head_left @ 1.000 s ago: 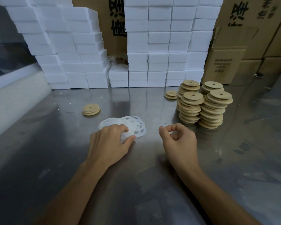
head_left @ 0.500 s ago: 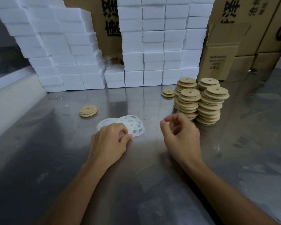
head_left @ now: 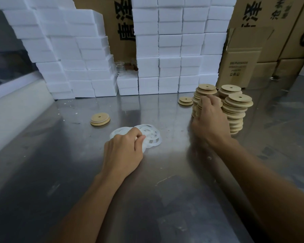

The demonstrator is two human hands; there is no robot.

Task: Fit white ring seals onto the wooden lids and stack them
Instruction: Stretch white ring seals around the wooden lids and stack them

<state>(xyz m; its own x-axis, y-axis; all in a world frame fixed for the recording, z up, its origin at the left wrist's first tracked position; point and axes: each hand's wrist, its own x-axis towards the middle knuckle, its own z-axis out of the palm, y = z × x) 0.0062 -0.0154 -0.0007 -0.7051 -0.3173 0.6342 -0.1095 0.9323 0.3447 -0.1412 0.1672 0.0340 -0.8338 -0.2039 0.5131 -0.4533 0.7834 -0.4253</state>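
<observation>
Dim, soft glare on steel table, warped edges.

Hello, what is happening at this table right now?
A person is fitting white ring seals onto wooden lids. The left hand rests on a loose pile of seals on the metal table and pinches at one. The right hand reaches into the stacks of lids at the right and closes its fingers around the top of the near stack. One lid with a white seal around it lies alone at the left, and another lid sits beside the stacks.
</observation>
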